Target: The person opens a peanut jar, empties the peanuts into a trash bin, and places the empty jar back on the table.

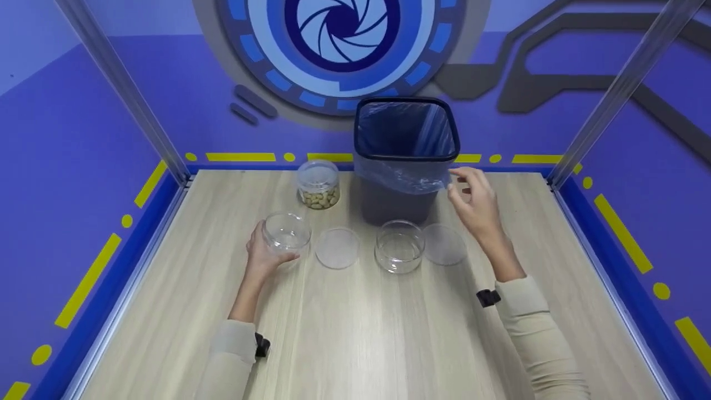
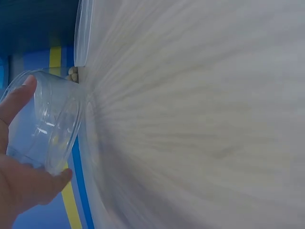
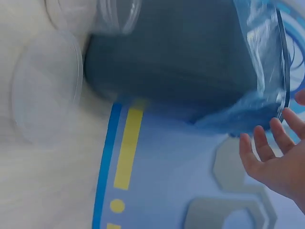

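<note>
Jar (image 1: 286, 229), see-through, is in the person's left hand (image 1: 263, 253) at the left of the worktop (image 1: 361, 333); that grip curves round its side, the thumb on the near edge. Whether the base touches down, I can't tell. Up by the right side of the bin (image 1: 394, 205) is the right hand (image 1: 479, 204), its grip loosely open, fingers apart and gently bent, holding nothing; I can't make out whether a fingertip brushes the bag (image 1: 408, 175) folded down over the bin's rim. A tub (image 1: 319, 191) part filled with nuts stands just left of the bin, beyond the held jar. In front of the bin is a 2nd jar (image 1: 399, 253), upright. 2 round lids lie flat: the left lid (image 1: 338, 248) between the 2 jars, the right lid (image 1: 446, 245) just right of the 2nd jar.
</note>
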`<action>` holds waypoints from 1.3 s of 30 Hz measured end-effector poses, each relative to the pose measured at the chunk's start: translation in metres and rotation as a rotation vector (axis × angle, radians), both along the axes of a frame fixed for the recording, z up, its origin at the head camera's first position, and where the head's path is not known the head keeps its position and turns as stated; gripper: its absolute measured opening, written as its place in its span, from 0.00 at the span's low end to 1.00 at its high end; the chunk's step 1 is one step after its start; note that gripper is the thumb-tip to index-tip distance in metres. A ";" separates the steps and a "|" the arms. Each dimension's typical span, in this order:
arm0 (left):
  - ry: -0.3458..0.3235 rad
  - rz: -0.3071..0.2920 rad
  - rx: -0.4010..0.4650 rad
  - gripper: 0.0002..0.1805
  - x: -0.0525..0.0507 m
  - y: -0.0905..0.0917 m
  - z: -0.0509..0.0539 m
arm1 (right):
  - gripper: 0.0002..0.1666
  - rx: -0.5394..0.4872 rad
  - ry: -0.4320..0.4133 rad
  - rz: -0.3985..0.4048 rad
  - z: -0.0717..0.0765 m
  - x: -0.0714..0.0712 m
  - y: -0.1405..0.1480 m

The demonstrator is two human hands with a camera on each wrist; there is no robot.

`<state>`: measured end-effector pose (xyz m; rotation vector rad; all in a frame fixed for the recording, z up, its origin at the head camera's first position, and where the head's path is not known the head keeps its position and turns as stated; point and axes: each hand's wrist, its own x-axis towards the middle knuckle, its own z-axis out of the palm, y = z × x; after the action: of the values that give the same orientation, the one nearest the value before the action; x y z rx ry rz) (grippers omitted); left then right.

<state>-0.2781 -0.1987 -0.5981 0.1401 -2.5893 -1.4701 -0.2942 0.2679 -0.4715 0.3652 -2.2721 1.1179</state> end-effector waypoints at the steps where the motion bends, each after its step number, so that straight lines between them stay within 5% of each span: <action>1: -0.002 -0.004 -0.001 0.67 0.000 0.000 0.000 | 0.18 0.014 0.030 0.009 -0.002 0.004 -0.004; 9: -0.026 -0.006 0.036 0.68 0.005 0.000 -0.003 | 0.19 0.137 0.173 0.136 -0.020 0.024 -0.045; 20: -0.085 -0.095 0.074 0.67 0.010 0.002 -0.009 | 0.24 0.368 0.136 0.285 -0.057 0.036 -0.087; 33: -0.248 -0.193 0.088 0.75 0.015 -0.008 -0.006 | 0.27 0.490 -0.014 0.276 -0.073 0.039 -0.107; 36: -0.200 -0.202 0.090 0.70 0.017 -0.010 0.003 | 0.26 0.491 -0.016 0.271 -0.074 0.041 -0.110; 39: -0.069 -0.196 0.093 0.62 0.015 -0.011 0.016 | 0.26 0.477 0.001 0.276 -0.074 0.041 -0.111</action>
<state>-0.2635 -0.2093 -0.5823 -0.0546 -2.6545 -1.6806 -0.2531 0.1573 -0.5457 0.8871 -2.5283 0.6790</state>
